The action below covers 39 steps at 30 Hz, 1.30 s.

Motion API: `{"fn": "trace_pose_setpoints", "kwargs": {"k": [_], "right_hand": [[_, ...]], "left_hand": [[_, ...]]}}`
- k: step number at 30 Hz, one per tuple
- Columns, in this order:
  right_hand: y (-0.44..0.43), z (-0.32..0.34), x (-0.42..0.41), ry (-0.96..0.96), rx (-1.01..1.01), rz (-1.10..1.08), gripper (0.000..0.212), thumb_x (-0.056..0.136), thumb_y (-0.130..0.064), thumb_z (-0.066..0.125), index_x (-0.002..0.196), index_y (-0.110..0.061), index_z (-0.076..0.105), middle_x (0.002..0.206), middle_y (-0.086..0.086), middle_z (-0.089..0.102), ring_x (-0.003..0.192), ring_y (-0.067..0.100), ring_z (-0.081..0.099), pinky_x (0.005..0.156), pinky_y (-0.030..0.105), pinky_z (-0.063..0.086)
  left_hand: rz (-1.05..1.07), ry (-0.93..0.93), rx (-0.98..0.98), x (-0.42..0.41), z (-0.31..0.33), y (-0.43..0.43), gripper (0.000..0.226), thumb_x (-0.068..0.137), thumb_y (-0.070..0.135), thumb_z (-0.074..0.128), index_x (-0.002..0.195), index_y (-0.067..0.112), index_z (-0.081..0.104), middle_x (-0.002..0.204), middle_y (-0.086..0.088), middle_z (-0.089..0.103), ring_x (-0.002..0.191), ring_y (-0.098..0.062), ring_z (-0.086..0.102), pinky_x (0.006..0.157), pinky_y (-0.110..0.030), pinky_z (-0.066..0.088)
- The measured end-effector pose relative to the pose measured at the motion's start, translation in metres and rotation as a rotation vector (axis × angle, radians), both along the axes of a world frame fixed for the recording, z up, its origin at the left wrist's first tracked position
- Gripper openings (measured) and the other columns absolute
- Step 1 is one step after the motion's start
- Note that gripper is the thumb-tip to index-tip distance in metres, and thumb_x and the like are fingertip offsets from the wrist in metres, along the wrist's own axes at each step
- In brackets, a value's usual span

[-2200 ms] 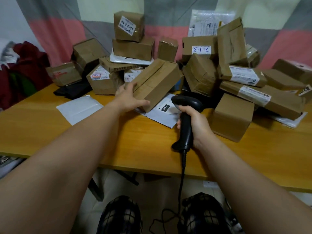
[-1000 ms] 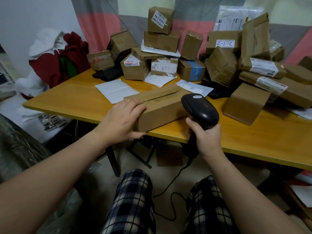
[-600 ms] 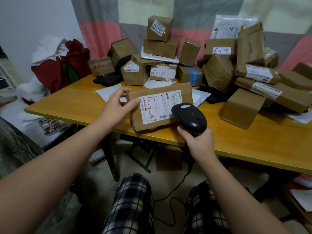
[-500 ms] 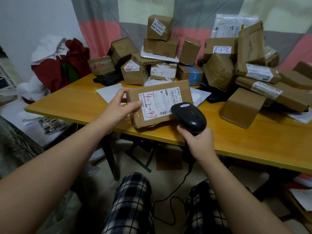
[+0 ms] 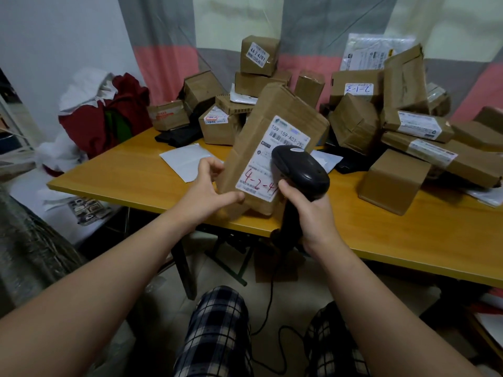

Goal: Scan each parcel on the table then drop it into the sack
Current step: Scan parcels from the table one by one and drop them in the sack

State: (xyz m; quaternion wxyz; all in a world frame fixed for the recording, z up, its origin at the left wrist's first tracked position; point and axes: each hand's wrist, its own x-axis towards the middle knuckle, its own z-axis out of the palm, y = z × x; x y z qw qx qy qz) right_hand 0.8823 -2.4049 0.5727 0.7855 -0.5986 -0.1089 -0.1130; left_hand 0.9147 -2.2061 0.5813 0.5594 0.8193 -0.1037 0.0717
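My left hand (image 5: 209, 191) grips the lower left end of a long brown cardboard parcel (image 5: 268, 131), held tilted up over the front edge of the wooden table (image 5: 408, 240). Its white label with red handwriting faces me. My right hand (image 5: 313, 213) grips the handle of a black corded barcode scanner (image 5: 300, 170), whose head is right in front of the label and covers part of it. A grey woven sack (image 5: 32, 254) shows at the lower left, beside the table.
Several brown parcels (image 5: 394, 180) and white mailers (image 5: 187, 161) are piled along the back and right of the table, against a striped curtain. Red and white cloth (image 5: 109, 115) is heaped at the left. The scanner cable hangs down between my knees.
My left hand has turned the parcel from lying lengthwise to standing steeply on end and raised it. The scanner in my right hand has moved up over the label.
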Motion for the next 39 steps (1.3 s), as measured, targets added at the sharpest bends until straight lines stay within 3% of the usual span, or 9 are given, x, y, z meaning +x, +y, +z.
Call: {"fn": "trace_pose_setpoints", "kwargs": {"k": [3, 6, 10, 16, 22, 25, 32, 36, 39], "right_hand": [[0.004, 0.007, 0.005, -0.005, -0.023, -0.016, 0.029, 0.084, -0.005, 0.07, 0.102, -0.026, 0.065, 0.095, -0.013, 0.073, 0.094, 0.0, 0.067, 0.076, 0.017, 0.054], [0.006, 0.009, 0.009, -0.051, -0.211, -0.151, 0.052, 0.077, -0.022, 0.08, 0.123, -0.019, 0.057, 0.117, -0.009, 0.064, 0.108, -0.001, 0.06, 0.086, 0.013, 0.049], [0.007, 0.016, 0.0, -0.106, -0.282, -0.236, 0.031, 0.081, -0.019, 0.076, 0.108, -0.024, 0.062, 0.101, -0.017, 0.064, 0.095, -0.014, 0.059, 0.072, 0.001, 0.044], [0.005, 0.016, -0.007, -0.109, -0.42, -0.279, 0.023, 0.08, -0.025, 0.075, 0.102, -0.019, 0.069, 0.09, -0.015, 0.066, 0.09, -0.004, 0.06, 0.069, 0.005, 0.044], [0.006, 0.017, -0.011, -0.113, -0.455, -0.228, 0.023, 0.079, -0.025, 0.075, 0.097, -0.033, 0.064, 0.09, -0.025, 0.062, 0.089, -0.012, 0.057, 0.073, 0.002, 0.043], [0.006, 0.019, -0.013, -0.109, -0.498, -0.219, 0.02, 0.08, -0.028, 0.074, 0.089, -0.038, 0.06, 0.087, -0.023, 0.062, 0.089, -0.008, 0.058, 0.074, 0.009, 0.046], [0.003, 0.014, -0.012, -0.104, -0.542, -0.222, 0.015, 0.08, -0.03, 0.074, 0.093, -0.023, 0.069, 0.084, -0.01, 0.067, 0.087, 0.007, 0.062, 0.068, 0.016, 0.042], [0.005, 0.017, -0.014, -0.117, -0.504, -0.168, 0.021, 0.081, -0.026, 0.075, 0.097, -0.034, 0.064, 0.092, -0.018, 0.065, 0.093, -0.005, 0.06, 0.075, 0.011, 0.046], [0.017, 0.019, -0.016, -0.153, -0.483, -0.064, 0.031, 0.08, -0.019, 0.075, 0.093, -0.042, 0.06, 0.095, -0.024, 0.063, 0.093, -0.015, 0.057, 0.078, 0.005, 0.044]], "left_hand": [[0.005, -0.038, -0.03, 0.003, 0.019, -0.005, 0.07, 0.081, 0.026, 0.075, 0.131, 0.03, 0.027, 0.117, 0.004, 0.056, 0.101, 0.004, 0.058, 0.081, -0.017, 0.05], [0.04, -0.127, 0.062, 0.009, 0.03, -0.009, 0.077, 0.083, 0.022, 0.074, 0.142, 0.026, 0.025, 0.11, 0.01, 0.055, 0.086, 0.011, 0.06, 0.07, -0.007, 0.047], [0.056, -0.088, 0.088, 0.02, 0.023, -0.002, 0.096, 0.078, 0.022, 0.078, 0.15, 0.023, 0.015, 0.125, 0.001, 0.048, 0.108, -0.012, 0.058, 0.096, -0.03, 0.049], [0.112, -0.012, -0.064, 0.027, 0.012, 0.007, 0.097, 0.078, 0.015, 0.079, 0.15, 0.023, 0.014, 0.128, -0.005, 0.05, 0.102, -0.015, 0.066, 0.095, -0.042, 0.052], [0.126, -0.002, -0.044, 0.031, 0.012, 0.007, 0.098, 0.077, 0.016, 0.079, 0.15, 0.023, 0.014, 0.123, -0.003, 0.052, 0.097, -0.014, 0.067, 0.095, -0.041, 0.052], [0.128, 0.003, -0.037, 0.033, 0.012, 0.008, 0.097, 0.077, 0.017, 0.079, 0.15, 0.026, 0.014, 0.126, -0.004, 0.05, 0.101, -0.014, 0.065, 0.095, -0.04, 0.052], [0.129, -0.01, -0.044, 0.037, 0.01, 0.008, 0.099, 0.076, 0.018, 0.08, 0.149, 0.025, 0.014, 0.126, -0.005, 0.051, 0.099, -0.014, 0.066, 0.095, -0.041, 0.052], [0.133, -0.022, -0.081, 0.032, 0.012, 0.007, 0.096, 0.077, 0.017, 0.08, 0.149, 0.025, 0.016, 0.122, -0.001, 0.054, 0.094, -0.008, 0.067, 0.094, -0.039, 0.053], [0.182, -0.051, -0.157, 0.015, 0.014, 0.011, 0.092, 0.078, 0.018, 0.078, 0.147, 0.023, 0.018, 0.118, 0.004, 0.056, 0.085, 0.004, 0.067, 0.082, -0.022, 0.056]]}}
